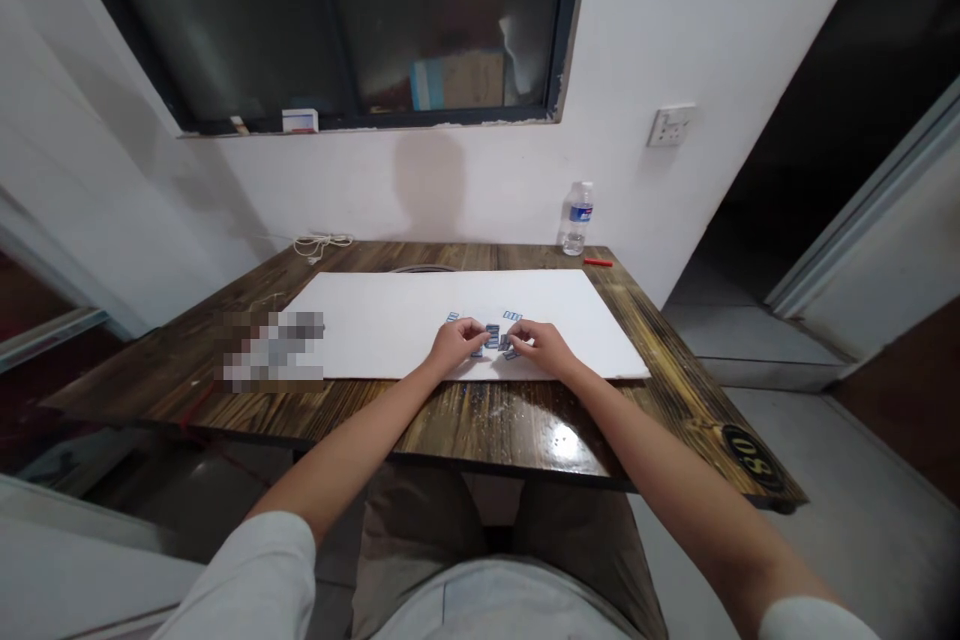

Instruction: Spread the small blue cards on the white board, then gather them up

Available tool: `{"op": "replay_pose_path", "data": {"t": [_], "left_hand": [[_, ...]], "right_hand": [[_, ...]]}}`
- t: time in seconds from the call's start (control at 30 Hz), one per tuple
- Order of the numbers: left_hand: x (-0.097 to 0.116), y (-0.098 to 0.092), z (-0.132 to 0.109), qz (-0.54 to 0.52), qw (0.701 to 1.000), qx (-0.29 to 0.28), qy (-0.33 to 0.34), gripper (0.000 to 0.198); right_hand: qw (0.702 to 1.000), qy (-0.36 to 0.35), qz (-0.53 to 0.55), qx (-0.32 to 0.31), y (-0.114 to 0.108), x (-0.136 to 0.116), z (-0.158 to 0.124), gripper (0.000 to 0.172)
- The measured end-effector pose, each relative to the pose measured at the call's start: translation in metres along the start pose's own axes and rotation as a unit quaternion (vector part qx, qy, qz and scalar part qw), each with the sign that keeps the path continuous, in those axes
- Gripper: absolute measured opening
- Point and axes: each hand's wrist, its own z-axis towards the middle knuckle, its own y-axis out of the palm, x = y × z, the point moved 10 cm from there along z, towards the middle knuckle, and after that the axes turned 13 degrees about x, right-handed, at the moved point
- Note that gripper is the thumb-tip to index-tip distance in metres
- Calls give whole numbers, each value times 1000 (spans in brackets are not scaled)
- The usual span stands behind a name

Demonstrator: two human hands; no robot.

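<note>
We log a loose cluster of small blue-and-white pieces on a white board, near the board's front edge and toward its right side. About five show. They are too small to read from this view, and they may be paper tags.

The left hand and right hand sit on either side of the cluster, fingers curled inward and down, with the central piece between them. The fingertips are at or just beside the pieces, but we cannot tell whether either hand is gripping one.

The board lies on a dark wooden table. A blurred patch covers the table just left of the board. Along the back of the table we record a coiled white cable, a plastic water bottle standing upright near the wall, and a small red stick lying to its right. Above, a wall socket sits to the right of a dark window.
</note>
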Motion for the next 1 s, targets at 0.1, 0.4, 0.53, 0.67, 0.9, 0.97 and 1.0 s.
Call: {"op": "replay_pose_path", "data": {"t": [0.1, 0.4, 0.53, 0.67, 0.9, 0.97, 1.0], "left_hand": [[6, 7, -4, 1, 999, -40, 15, 25], [15, 12, -10, -19, 996, -84, 30, 25], [14, 11, -9, -14, 996, -79, 31, 25], [11, 7, -6, -1, 998, -54, 26, 27], [10, 1, -4, 25, 999, -20, 21, 27], [10, 2, -4, 20, 999, -21, 20, 28], [9, 2, -4, 17, 999, -21, 20, 28]], "right_hand": [[1000, 18, 11, 14, 0, 4, 0, 20], [991, 82, 107, 24, 6, 15, -2, 36], [984, 104, 146, 18, 11, 21, -2, 39], [993, 81, 85, -19, 10, 24, 1, 33], [977, 5, -180, -117, 9, 24, -2, 21], [965, 34, -220, -139, 12, 32, -4, 22], [961, 46, -230, -145, 13, 35, -6, 22]]}}
